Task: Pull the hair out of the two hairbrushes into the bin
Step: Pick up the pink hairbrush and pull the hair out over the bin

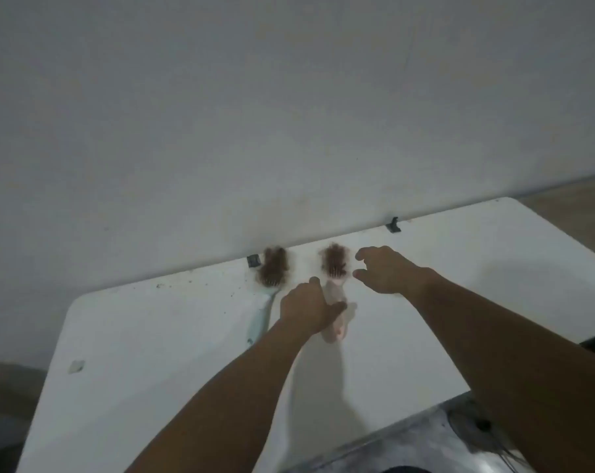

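Two hairbrushes lie side by side at the far edge of a white table (173, 339), heads toward the wall. The left hairbrush (259, 319) has a pale blue handle and a head full of brown hair (273, 266). The right hairbrush (337, 331) has a pale pink handle and its own clump of brown hair (335, 259). My left hand (308, 307) wraps over the pink handle. My right hand (386, 271) hovers just right of the pink brush's head, fingers spread and holding nothing. A bin's grey rim (425, 435) shows at the bottom right.
A plain white wall rises right behind the table. Two small dark clips (393, 225) (252, 260) sit on the table's far edge. Dark specks are scattered at the far left of the tabletop. A small pale tab (76, 366) lies near the left edge.
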The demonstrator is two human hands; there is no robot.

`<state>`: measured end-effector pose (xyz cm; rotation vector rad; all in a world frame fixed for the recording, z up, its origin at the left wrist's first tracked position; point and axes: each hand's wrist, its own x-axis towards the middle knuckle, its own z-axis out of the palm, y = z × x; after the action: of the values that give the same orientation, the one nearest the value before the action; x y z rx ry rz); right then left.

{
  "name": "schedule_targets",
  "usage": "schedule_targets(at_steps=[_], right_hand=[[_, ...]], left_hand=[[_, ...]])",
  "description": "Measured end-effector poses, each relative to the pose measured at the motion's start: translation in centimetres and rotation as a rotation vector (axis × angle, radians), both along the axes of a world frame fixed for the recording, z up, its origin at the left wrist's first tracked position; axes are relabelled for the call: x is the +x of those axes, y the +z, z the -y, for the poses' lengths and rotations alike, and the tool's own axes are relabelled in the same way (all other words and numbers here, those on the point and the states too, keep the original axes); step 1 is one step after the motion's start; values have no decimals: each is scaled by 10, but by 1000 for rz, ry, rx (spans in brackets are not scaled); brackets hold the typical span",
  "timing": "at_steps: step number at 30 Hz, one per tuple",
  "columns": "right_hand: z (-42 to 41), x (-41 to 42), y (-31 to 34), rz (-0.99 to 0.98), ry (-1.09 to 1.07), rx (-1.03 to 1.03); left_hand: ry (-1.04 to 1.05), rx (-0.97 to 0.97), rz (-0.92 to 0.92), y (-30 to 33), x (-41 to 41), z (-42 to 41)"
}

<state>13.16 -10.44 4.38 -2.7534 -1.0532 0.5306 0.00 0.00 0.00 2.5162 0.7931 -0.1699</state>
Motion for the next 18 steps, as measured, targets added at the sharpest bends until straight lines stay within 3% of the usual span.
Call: schedule_targets(at_steps=[10,18], right_hand=[[-21,15,-31,40,73,31],[-36,24,-46,4,-33,74]], left_hand=[[69,22,71,-35,11,8],[126,-71,154,-44,12,2]])
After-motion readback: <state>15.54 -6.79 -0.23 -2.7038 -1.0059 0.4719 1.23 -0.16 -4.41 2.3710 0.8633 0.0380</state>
